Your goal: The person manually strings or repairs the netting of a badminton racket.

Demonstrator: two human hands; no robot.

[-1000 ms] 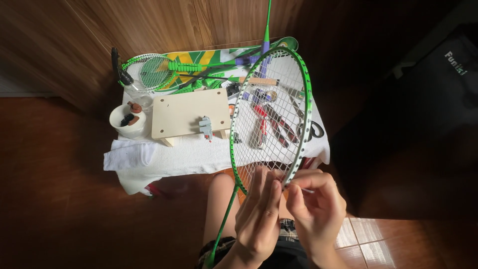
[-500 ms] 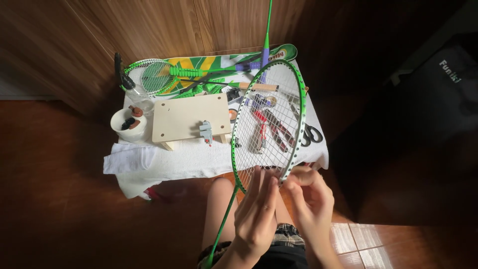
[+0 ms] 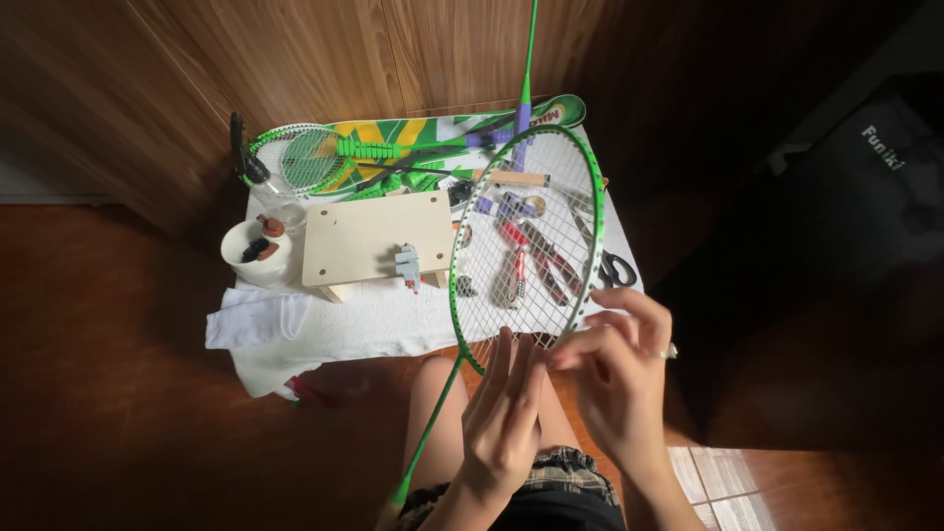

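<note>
a small surface draped in a white cloth carries a pale wooden block, a white cup, green rackets, scissors, red-handled pliers and a folded towel at its left edge.

Table at 12 o'clock w/ board in its middle. Cup at board's 9, towel at its 7, clamp on its 4 o'clock edge. 2nd racket at 11. Pliers & scissors at 3, behind held racket.
</note>
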